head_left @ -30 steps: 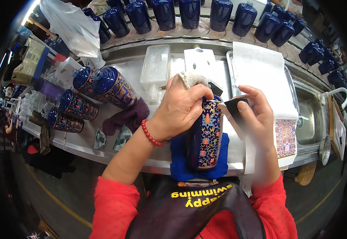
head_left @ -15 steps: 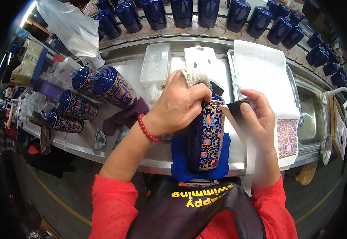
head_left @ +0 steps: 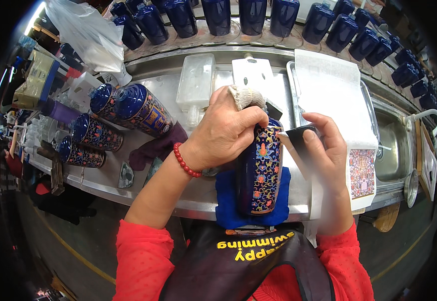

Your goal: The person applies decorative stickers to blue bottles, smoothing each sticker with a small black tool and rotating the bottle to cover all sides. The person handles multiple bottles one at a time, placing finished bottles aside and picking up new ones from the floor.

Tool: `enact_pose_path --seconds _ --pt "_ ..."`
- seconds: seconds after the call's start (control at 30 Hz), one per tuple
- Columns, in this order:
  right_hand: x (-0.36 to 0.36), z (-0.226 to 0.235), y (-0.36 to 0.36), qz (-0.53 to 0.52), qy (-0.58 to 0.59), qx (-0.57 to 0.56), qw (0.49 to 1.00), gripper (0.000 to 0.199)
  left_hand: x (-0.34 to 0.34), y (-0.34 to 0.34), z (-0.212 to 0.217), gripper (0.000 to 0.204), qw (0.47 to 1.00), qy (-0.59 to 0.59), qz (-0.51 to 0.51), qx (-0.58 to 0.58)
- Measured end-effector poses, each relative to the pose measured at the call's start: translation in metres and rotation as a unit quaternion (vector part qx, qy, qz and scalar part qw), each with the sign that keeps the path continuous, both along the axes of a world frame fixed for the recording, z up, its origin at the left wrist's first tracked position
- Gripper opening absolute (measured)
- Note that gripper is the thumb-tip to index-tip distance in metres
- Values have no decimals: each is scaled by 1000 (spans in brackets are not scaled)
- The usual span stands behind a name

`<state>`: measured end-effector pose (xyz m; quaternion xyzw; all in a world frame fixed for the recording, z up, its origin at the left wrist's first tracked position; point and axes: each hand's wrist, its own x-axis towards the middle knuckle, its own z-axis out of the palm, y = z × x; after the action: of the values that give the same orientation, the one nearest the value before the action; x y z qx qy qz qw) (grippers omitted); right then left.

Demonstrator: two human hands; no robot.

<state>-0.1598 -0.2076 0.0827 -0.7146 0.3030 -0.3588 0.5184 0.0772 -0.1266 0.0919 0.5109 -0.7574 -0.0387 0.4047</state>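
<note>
Beneath a bottle [head_left: 263, 170], a blue cloth [head_left: 226, 203] pads the near edge of a metal tabletop [head_left: 203, 193], probably to keep the base from sliding or scuffing. A person's left hand [head_left: 226, 128] is closed over the bottle's top, seemingly to steady it; whether it stands straight or tilts cannot be told from where I watch. Just right of the bottle, the right hand [head_left: 326, 145] pinches a dark tool [head_left: 298, 135] between thumb and fingers, its tip by the bottle's shoulder, perhaps for close control; contact is unclear.

A knit cloth [head_left: 248, 97] and the left hand block the view of the bottle's neck. Beyond the bottle lie a clear box [head_left: 197, 80] and a white card [head_left: 253, 75]; farther off, plain bottles [head_left: 252, 15] line a curved track. Left of the bottle stand four patterned bottles [head_left: 151, 118] near a purple cloth [head_left: 143, 150]. Right of it, white sheets [head_left: 326, 95] and a print [head_left: 362, 173] lie within easy reach, a sink [head_left: 394, 165] past them.
</note>
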Motion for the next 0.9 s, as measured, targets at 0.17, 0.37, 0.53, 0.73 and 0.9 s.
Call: enact_pose_path --seconds 0.17,0.37,0.53,0.73,0.9 --pt "0 1 0 2 -6 7 1000 27 0 -1 2 19 1000 4 -4 1" --pt "1 3 0 1 2 -3 1000 27 0 -5 3 20 999 -3 -28 -16" --pt "3 2 0 -2 -3 2 1000 26 4 -5 5 20 999 -27 -27 -12" --pt "3 0 0 -2 1 -4 1000 27 3 -5 5 21 999 -40 -25 -28" --pt "4 1 0 2 -1 -1 1000 27 5 -2 6 24 997 -76 -16 -28"
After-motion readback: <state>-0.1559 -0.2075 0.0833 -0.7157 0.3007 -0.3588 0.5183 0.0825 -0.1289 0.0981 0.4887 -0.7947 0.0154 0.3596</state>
